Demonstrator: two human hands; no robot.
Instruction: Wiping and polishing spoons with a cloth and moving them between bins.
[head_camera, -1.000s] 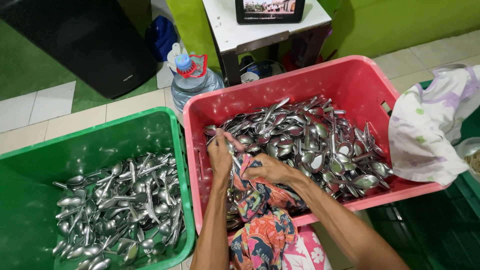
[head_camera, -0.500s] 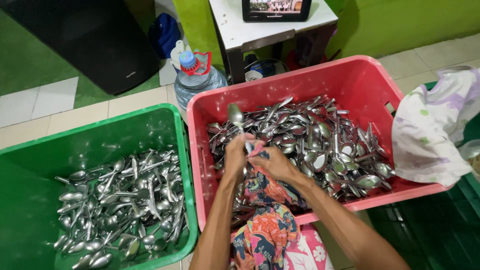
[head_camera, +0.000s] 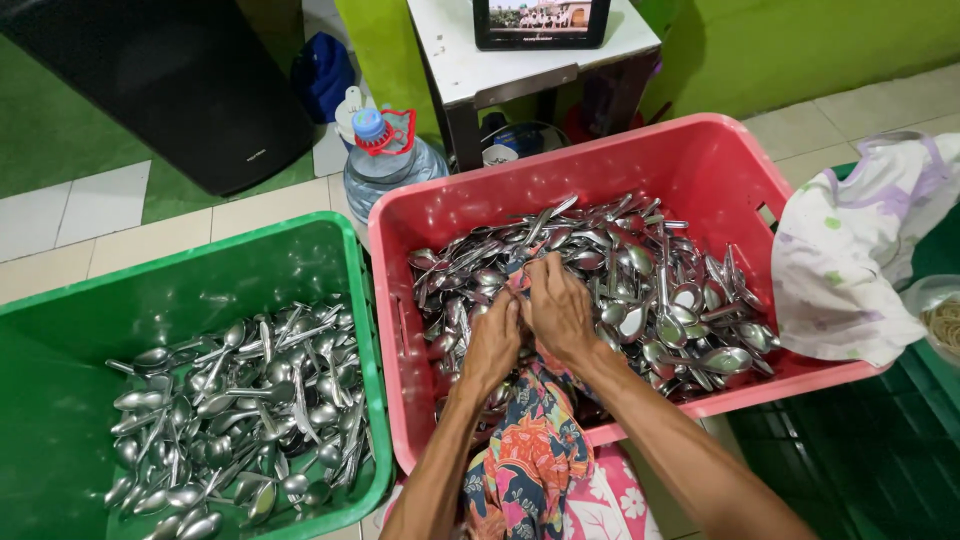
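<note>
Over the near edge of the red bin (head_camera: 700, 160), both hands meet above the heap of spoons (head_camera: 640, 290). The left hand (head_camera: 493, 340) and the right hand (head_camera: 560, 312) are pressed side by side, fingers curled down and closed around a fold of the patterned cloth (head_camera: 530, 450), which runs from under the fingers back toward the person. Whether a spoon is wrapped inside that fold I cannot tell; the knuckles hide it. The loose spoons lie just beyond and to the right of the fingertips, touching the cloth's front edge. To the left of the fingers, well apart, the green bin (head_camera: 300, 260) holds a second, thinner layer of spoons (head_camera: 230, 410).

This looks like the wiping step: cutlery rubbed in the cloth over the red bin. The next move calls for loosening the grip enough to free whatever is being rubbed without dragging the cloth into the pile.
</note>
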